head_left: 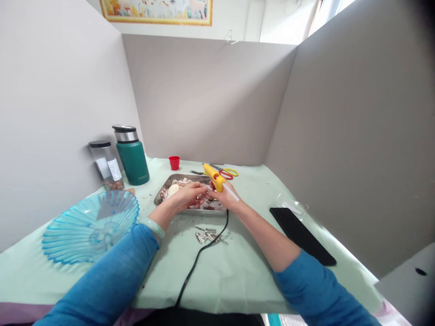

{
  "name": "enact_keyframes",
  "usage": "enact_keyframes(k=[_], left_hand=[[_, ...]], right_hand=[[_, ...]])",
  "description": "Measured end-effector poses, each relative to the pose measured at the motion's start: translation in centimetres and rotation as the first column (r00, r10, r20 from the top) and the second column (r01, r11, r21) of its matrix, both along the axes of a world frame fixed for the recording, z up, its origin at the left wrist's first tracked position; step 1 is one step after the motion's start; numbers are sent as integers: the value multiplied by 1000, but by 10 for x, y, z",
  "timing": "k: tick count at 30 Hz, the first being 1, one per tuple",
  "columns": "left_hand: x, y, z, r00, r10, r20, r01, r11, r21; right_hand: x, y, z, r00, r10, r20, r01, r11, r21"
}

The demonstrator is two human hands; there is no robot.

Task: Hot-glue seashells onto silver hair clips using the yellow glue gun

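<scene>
Over a metal tray (158, 199) filled with seashells (185, 182), both of my hands are close together. My right hand (222, 194) is wrapped round a yellow hot glue gun (213, 174), whose clear glue stick (231, 191) sticks out at the back. Its black cord (194, 265) runs down toward the table's front edge. The fingers of my left hand (190, 194) are pinched together beside the right fingertips. Whatever lies between them is too small and hidden to make out.
Several small metal pieces (207, 235) lie before the tray. Left stand a blue glass dish (57, 242), a green bottle (133, 163) and a jar (108, 165). Behind are a red cup (174, 163) and scissors (231, 172); right, a black flat slab (302, 235). Grey panels (210, 99) enclose the table.
</scene>
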State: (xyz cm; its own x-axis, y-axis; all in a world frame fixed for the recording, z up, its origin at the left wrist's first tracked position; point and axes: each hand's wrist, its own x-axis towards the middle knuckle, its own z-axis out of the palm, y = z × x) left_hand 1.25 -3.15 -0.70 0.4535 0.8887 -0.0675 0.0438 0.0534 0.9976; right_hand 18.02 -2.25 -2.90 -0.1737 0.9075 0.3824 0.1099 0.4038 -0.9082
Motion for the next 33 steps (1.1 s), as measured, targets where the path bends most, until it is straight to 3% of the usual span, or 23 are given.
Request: enact_keyframes(k=[12,16,22,33], left_hand=[[1,1,-1,992,70,110,-69,998,-11],[1,3,-1,974,101,205,-87,993,-76],[0,4,0,940,241,242,-207,966,-158],[1,0,4,945,205,254,-171,974,-151]], right_hand=[[2,-9,8,993,110,-43,-114,990,-87],[2,-8,7,996,68,-50,-71,995,-74],[1,-9,7,999,42,-13,-43,998,-50],[3,-13,12,997,50,58,-49,999,-15]])
